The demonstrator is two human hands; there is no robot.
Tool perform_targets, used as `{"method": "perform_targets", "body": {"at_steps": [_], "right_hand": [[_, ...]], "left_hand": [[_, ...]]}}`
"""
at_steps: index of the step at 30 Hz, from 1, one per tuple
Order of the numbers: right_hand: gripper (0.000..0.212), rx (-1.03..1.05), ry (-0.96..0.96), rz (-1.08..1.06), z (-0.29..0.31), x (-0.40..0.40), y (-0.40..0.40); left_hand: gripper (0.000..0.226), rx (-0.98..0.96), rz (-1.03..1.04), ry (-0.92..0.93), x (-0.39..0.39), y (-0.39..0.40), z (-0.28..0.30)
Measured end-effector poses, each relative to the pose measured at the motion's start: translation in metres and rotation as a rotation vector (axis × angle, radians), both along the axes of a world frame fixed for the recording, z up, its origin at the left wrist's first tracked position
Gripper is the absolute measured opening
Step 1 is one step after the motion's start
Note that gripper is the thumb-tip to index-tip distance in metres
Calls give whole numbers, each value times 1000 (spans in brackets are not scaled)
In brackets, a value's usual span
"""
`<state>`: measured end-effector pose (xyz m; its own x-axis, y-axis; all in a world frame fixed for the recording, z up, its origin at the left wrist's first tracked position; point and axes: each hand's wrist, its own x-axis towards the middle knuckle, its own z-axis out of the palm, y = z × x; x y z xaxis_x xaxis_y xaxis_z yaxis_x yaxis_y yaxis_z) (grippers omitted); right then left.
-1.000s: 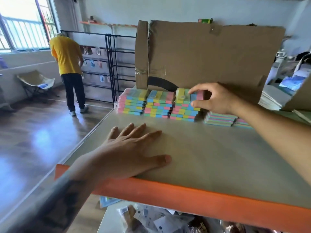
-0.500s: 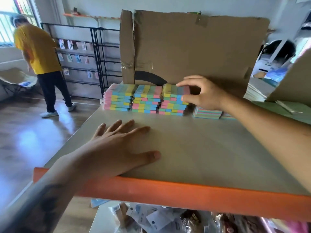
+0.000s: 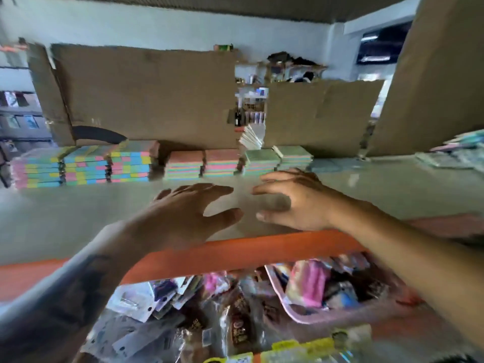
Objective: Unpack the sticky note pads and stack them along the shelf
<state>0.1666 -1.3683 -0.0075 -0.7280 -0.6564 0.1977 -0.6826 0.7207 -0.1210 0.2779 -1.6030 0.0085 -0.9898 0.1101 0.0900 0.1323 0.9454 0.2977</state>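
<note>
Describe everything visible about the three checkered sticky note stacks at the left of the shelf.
The three checkered stacks stand side by side, touching, at the shelf's back left, against the cardboard sheet. Each is several pads high, patterned in pink, yellow, green and blue blocks. They look level and roughly equal in height. Neither hand touches them.

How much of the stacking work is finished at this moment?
Done: seven stacks of sticky note pads stand in a row along the shelf, against the cardboard. In hand: nothing; the left hand and right hand are empty. Left: loose pads lie at the right.
</note>
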Motion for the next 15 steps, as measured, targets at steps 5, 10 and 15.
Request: {"method": "perform_targets", "body": {"at_steps": [5, 10, 15], "right_hand": [[65, -43, 55, -111, 7, 18, 134], [58, -72, 49, -231, 7, 31, 257], [62, -53, -11, -342, 2, 37, 364]], "left_hand": [[65, 40, -113, 4, -35, 127, 5], [63, 126, -197, 38, -67, 243, -9], [85, 123, -262, 6, -86, 344, -13]]}}
